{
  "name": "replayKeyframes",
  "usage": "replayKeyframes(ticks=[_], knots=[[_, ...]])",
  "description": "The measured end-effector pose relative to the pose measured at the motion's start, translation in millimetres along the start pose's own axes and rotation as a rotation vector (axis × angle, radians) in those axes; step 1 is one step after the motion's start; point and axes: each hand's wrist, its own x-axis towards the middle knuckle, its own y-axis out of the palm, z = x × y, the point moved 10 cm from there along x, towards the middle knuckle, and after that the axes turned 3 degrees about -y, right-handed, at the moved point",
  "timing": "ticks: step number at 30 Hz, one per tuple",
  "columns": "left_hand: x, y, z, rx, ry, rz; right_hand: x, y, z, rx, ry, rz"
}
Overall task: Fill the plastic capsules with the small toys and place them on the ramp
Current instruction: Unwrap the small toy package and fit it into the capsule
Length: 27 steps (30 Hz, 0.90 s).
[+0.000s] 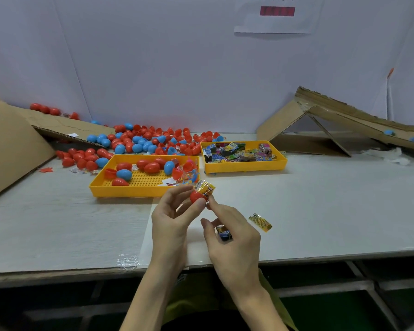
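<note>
Right hand point(234, 240) gripping half-hidden packet point(224, 233), perhaps a toy; left hand point(170, 218) pinching red capsule point(196, 197)

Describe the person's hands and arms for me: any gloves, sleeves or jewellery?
Both the left hand and the right hand are bare: no gloves, rings or watch show. The forearms are bare too, with no sleeves down to the picture's lower edge. Between them shows a yellow-green garment on the body.

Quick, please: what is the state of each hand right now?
Left hand: holding a red plastic capsule half with a yellow wrapped toy packet sticking out.
Right hand: holding a small dark wrapped toy packet.
</note>
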Motion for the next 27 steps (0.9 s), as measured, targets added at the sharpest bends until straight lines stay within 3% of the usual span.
replayKeyframes(ticks=[10,27], knots=[[-4.5,16.9,-2.9,0.229,0.073,0.1,-5.1,-21.7,-5.4,-0.03,0.033,-0.231],[-3.7,19.4,1.4,0.188,0.072,0.146,-8.1,-33.4,-9.0,0.069,0.039,-0.336]])
